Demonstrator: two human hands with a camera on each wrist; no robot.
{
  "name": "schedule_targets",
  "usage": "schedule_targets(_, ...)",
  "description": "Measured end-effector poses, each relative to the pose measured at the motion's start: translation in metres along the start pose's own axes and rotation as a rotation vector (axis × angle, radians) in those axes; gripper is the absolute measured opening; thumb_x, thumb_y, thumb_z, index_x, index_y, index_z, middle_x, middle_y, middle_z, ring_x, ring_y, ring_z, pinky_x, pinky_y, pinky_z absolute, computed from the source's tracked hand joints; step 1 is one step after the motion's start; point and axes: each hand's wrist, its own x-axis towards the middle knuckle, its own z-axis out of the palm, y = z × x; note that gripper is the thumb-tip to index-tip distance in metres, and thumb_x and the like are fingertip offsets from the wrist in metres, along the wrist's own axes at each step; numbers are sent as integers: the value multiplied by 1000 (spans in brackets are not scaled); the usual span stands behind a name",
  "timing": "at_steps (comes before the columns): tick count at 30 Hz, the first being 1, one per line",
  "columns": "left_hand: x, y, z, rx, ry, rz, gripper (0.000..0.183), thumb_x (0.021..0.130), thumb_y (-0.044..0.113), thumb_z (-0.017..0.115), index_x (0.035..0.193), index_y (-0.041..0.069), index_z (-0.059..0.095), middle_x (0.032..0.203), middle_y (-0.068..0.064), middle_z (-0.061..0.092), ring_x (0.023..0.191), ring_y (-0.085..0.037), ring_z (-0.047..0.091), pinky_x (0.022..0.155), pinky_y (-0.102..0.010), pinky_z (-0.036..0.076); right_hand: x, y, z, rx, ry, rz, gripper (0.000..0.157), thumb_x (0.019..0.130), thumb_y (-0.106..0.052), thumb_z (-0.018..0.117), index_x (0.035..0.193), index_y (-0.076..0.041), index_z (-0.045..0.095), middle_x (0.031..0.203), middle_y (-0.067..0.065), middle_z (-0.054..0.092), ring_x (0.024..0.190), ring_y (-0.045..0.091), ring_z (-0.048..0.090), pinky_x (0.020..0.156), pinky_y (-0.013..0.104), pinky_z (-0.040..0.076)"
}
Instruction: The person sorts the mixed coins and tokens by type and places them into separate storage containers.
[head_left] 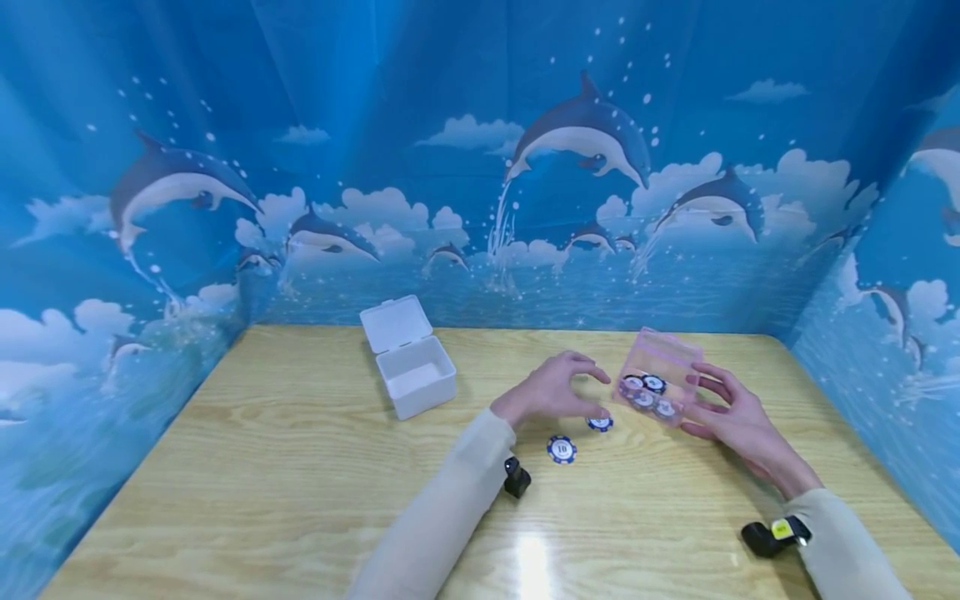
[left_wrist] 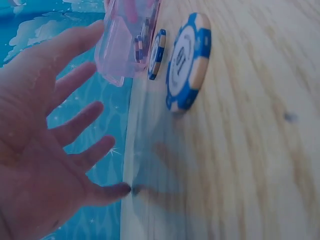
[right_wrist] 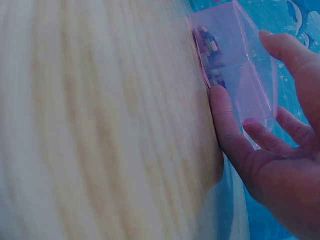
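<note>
In the head view a poker chip (head_left: 561,449), blue and white with a 10 on it, lies flat on the table. A second poker chip (head_left: 599,423) lies just beyond it, partly covered by the thumb of my left hand (head_left: 553,388). That hand hovers with fingers spread and holds nothing; in the left wrist view its palm is bare. A see-through pink box (head_left: 670,348) stands to the right, with several chips (head_left: 654,384) inside. My right hand (head_left: 738,421) touches the box's right side with loosely extended fingers; in the right wrist view one fingertip (right_wrist: 218,95) sits low against its wall.
A white box (head_left: 417,392) with its lid (head_left: 396,324) tipped back stands left of my left hand. Wood-grain table (head_left: 300,475) lies under everything. A blue dolphin-print curtain (head_left: 420,167) hangs behind the table and along its sides.
</note>
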Motion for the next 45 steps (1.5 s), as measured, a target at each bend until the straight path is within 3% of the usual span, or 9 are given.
schedule_targets(5, -6, -1, -1, 156, -70, -9, 53, 84, 48, 82, 133, 35, 66, 166, 4, 34, 154, -29, 33, 122, -73, 14, -1, 2, 0, 15, -4, -6, 83, 99, -18, 68, 162, -8, 14, 161, 30, 17, 101, -6, 63, 86, 29, 62)
schedule_targets(12, -10, 1, 2, 261, -140, -61, 56, 84, 54, 79, 136, 40, 63, 170, 4, 25, 158, -29, 21, 124, -72, 5, 0, 2, 0, 11, -5, -12, 84, 99, -18, 69, 162, -8, 14, 161, 31, 17, 102, -8, 62, 86, 28, 62)
schedule_targets(21, -12, 9, 9, 336, -112, -106, 50, 90, 52, 74, 137, 39, 61, 169, 0, 29, 159, -22, 20, 124, -71, 10, 0, 3, -1, 31, -2, -35, 81, 98, -14, 69, 161, -9, 18, 159, 30, 18, 103, -6, 63, 85, 28, 62)
schedule_targets(38, -8, 16, 16, 325, -59, -179, 33, 89, 48, 78, 118, 37, 68, 165, 2, 35, 156, -15, 26, 124, -72, 9, -1, 1, 0, 10, -2, -38, 82, 99, -18, 68, 161, -8, 16, 159, 31, 18, 102, -8, 63, 85, 28, 62)
schedule_targets(43, -7, 17, 18, 313, -34, -187, 33, 85, 46, 82, 111, 37, 65, 155, 6, 45, 150, -19, 34, 123, -72, 11, -2, 1, 0, 10, -4, -40, 81, 99, -17, 68, 161, -8, 17, 159, 30, 19, 103, -7, 63, 85, 28, 62)
schedule_targets(45, -7, 17, 19, 312, -24, -182, 35, 83, 44, 84, 110, 37, 62, 141, 9, 54, 143, -20, 41, 123, -72, 13, -2, 1, 0, 11, -3, -40, 81, 99, -17, 69, 161, -8, 17, 159, 30, 19, 103, -7, 63, 85, 28, 62)
